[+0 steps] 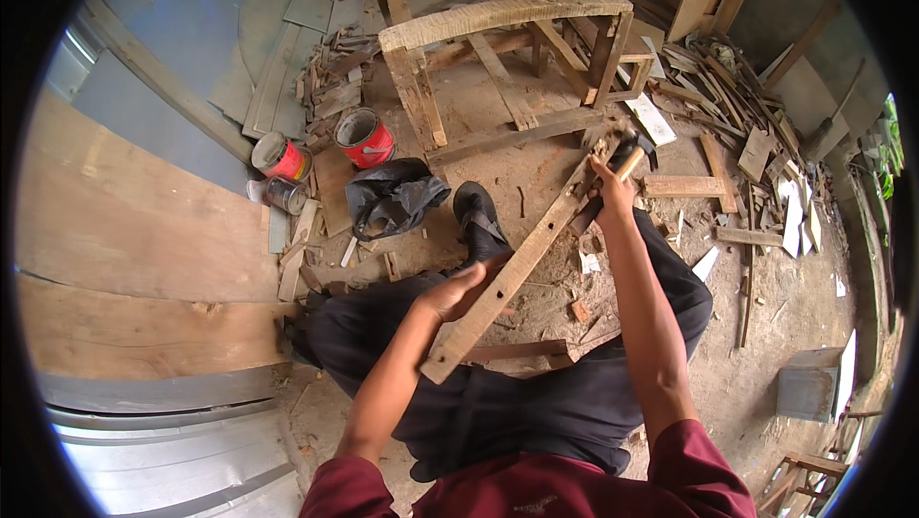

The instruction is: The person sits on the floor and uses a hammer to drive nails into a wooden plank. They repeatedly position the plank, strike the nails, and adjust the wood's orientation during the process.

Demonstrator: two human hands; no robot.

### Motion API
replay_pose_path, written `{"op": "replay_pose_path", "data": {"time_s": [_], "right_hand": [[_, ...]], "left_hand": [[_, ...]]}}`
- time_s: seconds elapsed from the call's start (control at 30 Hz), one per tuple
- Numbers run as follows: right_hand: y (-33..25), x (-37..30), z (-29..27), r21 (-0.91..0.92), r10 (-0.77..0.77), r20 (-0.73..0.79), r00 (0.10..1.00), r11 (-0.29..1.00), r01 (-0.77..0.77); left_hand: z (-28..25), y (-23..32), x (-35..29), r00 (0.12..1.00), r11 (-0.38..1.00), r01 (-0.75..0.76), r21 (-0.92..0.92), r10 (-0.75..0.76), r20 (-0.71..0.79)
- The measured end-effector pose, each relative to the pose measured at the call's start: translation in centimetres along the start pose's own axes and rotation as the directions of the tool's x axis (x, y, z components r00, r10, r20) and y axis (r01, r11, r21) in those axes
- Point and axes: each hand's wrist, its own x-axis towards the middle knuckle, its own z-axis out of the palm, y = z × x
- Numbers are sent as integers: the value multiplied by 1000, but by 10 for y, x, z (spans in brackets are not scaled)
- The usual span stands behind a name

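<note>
Your maroon sleeves sit closest to the lens, dark trousers below them, legs folded on the dirt floor [766, 326]. Left hand [450, 290] is clamped around the wooden slat [522, 264] near its lower end; slat runs diagonally up and right across your lap. Right hand [613, 191] is clenched on a hammer [630, 159] handle, head right at the slat's upper end; blurred, so contact can't be confirmed. Black shoe [477, 216] sits just left of the slat's middle. Unfinished wooden chair frame [507, 58] stands beyond the slat's top end. Black plastic bag [392, 194] lies left of the shoe, two red cans [364, 137] past it. Scrap wood pile [737, 106] covers the floor's right side.
</note>
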Motion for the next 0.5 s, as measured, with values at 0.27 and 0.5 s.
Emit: {"op": "replay_pose_path", "data": {"time_s": [0.27,0.5], "right_hand": [[-45,-3,26,-302,-183,182,966,925,232],[45,-91,-17,-376,30,151,988,926,29]], "left_hand": [[33,-17,90,853,957,231,176,-112,-510],[-27,-111,94,577,882,20,470,374,-726]]}}
